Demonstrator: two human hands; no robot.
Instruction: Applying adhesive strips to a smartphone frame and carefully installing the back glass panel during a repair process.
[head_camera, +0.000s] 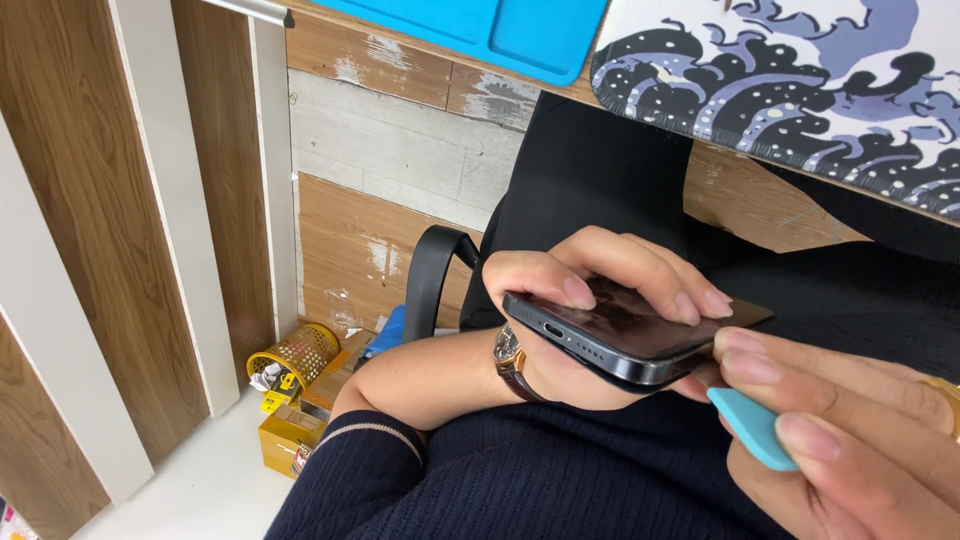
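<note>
The wooden tabletop runs across the top of the view, its near edge slanting down toward the right; a mat with a dark wave pattern overhangs that edge at the upper right, and a blue tray lies on the tabletop toward the top middle; below the edge a black chair stands with its curved armrest beside the person's forearm; wooden wall panels fill the left side; on the pale floor at the lower left stand a yellow mesh basket and, just beside it, a yellow box.

The left hand, in front of the chair and below the tabletop's edge, is curled round a dark phone, thumb and fingers wrapped over its face, port end toward the camera; a wristwatch with a brown strap sits on that wrist above a dark ribbed sleeve; the right hand, at the lower right, pinches a small light-blue pick between thumb and fingers, its tip at the phone's right edge, where the fingers hide the contact.
</note>
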